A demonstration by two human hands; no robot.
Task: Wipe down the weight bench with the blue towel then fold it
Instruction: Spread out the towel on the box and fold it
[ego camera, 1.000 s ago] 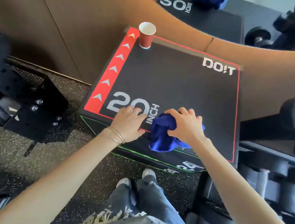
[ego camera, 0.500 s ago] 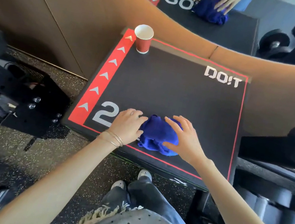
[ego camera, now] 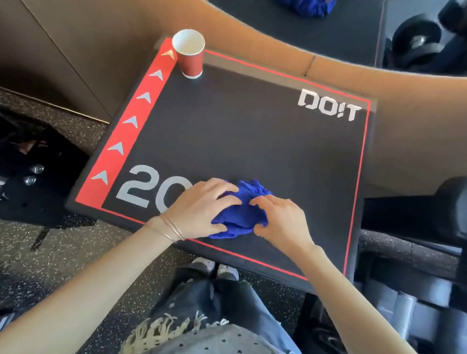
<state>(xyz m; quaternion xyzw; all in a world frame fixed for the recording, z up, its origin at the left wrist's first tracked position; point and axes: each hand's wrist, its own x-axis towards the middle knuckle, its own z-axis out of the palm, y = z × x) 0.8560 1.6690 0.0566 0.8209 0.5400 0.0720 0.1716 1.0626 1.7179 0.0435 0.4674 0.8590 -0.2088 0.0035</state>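
A crumpled blue towel (ego camera: 243, 210) lies on the black padded box (ego camera: 248, 136), near its front edge beside the white "20" print. My left hand (ego camera: 200, 207) grips the towel's left side, fingers curled into the cloth. Its right side is held by my right hand (ego camera: 283, 221), fingertips pinching the fabric. The box top has a red arrow stripe along its left edge and "DO!T" printed at the far right.
A red paper cup (ego camera: 190, 52) stands upright at the box's far left corner. A mirror (ego camera: 318, 4) on the wall behind reflects the box and towel. Dumbbells on a rack (ego camera: 437, 306) stand to the right, black equipment (ego camera: 10, 162) to the left.
The towel came up from the box's front edge onto its top. My left hand moved from resting on the box onto the towel, so both hands now hold it.
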